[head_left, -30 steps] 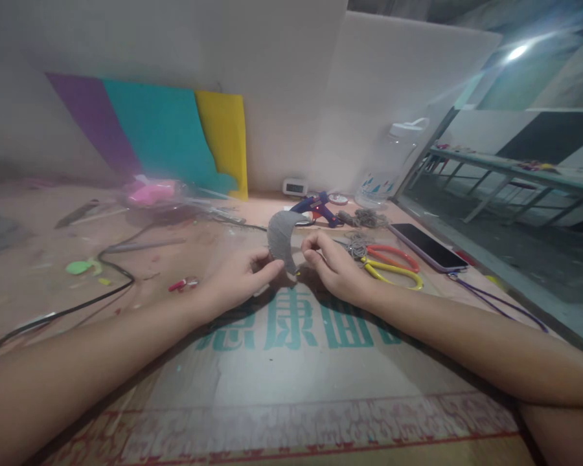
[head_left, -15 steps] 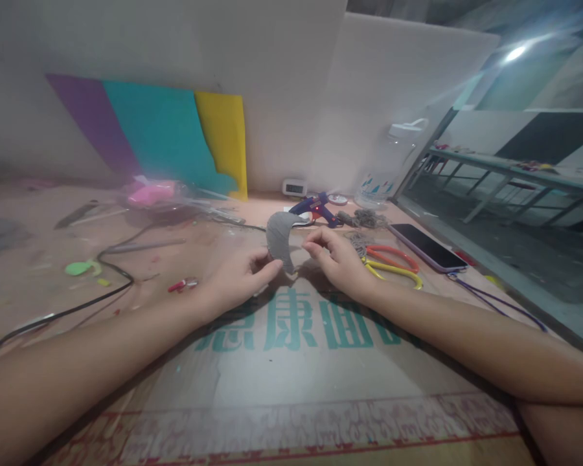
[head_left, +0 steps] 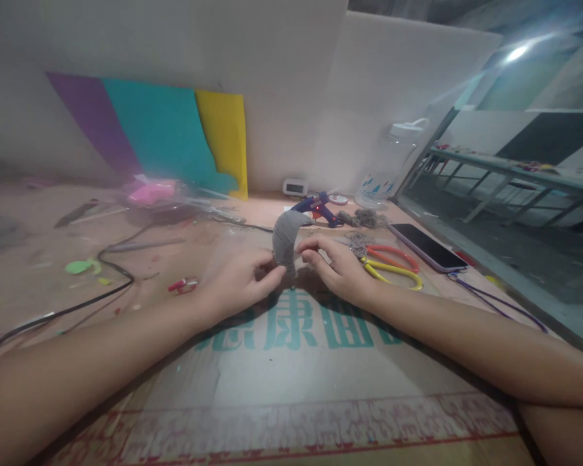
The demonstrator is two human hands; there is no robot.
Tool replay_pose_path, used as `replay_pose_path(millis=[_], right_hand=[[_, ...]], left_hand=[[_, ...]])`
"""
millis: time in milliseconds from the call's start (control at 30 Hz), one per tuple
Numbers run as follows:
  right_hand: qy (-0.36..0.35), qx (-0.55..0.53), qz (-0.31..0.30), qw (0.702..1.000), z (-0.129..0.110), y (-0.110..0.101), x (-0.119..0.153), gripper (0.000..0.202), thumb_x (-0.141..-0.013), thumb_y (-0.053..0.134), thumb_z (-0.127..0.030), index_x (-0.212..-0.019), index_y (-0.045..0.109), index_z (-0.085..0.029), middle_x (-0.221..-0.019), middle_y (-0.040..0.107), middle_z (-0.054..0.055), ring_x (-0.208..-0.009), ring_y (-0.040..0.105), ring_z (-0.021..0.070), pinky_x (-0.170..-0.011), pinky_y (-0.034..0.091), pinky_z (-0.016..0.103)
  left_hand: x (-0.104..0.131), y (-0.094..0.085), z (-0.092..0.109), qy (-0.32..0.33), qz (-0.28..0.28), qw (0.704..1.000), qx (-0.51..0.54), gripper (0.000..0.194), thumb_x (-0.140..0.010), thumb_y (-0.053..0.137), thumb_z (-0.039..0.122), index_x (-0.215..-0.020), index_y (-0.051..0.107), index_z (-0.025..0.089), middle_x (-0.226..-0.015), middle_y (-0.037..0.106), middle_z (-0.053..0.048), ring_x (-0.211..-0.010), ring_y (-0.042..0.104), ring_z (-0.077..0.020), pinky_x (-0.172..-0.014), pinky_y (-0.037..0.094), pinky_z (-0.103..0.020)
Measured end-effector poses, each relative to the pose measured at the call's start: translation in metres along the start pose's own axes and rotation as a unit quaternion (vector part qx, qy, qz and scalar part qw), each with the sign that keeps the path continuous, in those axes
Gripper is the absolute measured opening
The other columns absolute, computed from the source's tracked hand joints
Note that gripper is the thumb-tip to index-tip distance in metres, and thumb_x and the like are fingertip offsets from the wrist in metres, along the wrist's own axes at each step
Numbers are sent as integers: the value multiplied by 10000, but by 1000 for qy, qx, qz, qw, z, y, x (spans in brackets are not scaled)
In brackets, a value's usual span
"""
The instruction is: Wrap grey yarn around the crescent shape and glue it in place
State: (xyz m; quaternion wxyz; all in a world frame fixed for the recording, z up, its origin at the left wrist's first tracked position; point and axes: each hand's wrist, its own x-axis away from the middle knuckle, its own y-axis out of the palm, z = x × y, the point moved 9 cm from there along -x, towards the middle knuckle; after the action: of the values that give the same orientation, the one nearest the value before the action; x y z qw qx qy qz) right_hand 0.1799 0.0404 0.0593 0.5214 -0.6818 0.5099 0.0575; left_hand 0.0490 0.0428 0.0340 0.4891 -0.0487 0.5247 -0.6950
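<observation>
My left hand [head_left: 240, 283] and right hand [head_left: 337, 266] both pinch the gray curved piece [head_left: 285, 241] low down; it looks light and bendy.

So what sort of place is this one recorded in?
Most likely a craft or hobby workbench. A glue gun, scissors and coloured sheets leaning on the wall surround both hands, left hand and right hand, which hold a grey curved piece.

Dim, hazy room; a lamp [head_left: 516, 53] flares far right above the grip, left edges smeared and stretched.
</observation>
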Motion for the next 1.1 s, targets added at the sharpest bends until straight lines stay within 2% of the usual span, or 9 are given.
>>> replay_pose_path(millis=[167,500,833,967,1100], right_hand=[[-41,12,1,999,-5,2,2,53,-919,583,-245,-943,591,-199,-853,649,35,-746,581,159,-708,468,291],[-99,47,-1,994,-12,4,3,38,-927,586,-206,-937,618,-188,-813,642,33,-747,560,159,-721,455,295],[-138,82,4,987,-18,4,4,71,-916,562,-149,-922,616,-194,-795,656,32,-722,567,163,-707,438,304],[-120,109,-9,987,-16,8,4,48,-918,555,-179,-891,591,-193,-782,644,29,-721,555,164,-702,422,299],[-42,110,-20,993,-4,9,2,50,-915,507,-194,-872,532,-202,-769,618,20,-706,550,162,-676,416,287]], left_hand=[[0,1,1,-1,-13,1000,6,309,-934,464,341,-701,571,170,-657,581,1,-624,531,-135,-574,354,-251],[0,-2,13,31,-8,999,7,264,-917,483,288,-711,589,160,-662,593,-5,-635,540,-133,-592,367,-248],[1,0,14,37,-10,999,-3,267,-916,484,288,-701,581,162,-663,592,-8,-650,538,-142,-605,364,-258],[0,0,13,28,-16,999,10,263,-910,487,293,-697,572,164,-656,579,3,-643,531,-137,-605,365,-254],[-2,1,0,-40,-22,998,42,306,-912,480,337,-667,558,170,-612,548,20,-590,505,-128,-549,341,-246]])
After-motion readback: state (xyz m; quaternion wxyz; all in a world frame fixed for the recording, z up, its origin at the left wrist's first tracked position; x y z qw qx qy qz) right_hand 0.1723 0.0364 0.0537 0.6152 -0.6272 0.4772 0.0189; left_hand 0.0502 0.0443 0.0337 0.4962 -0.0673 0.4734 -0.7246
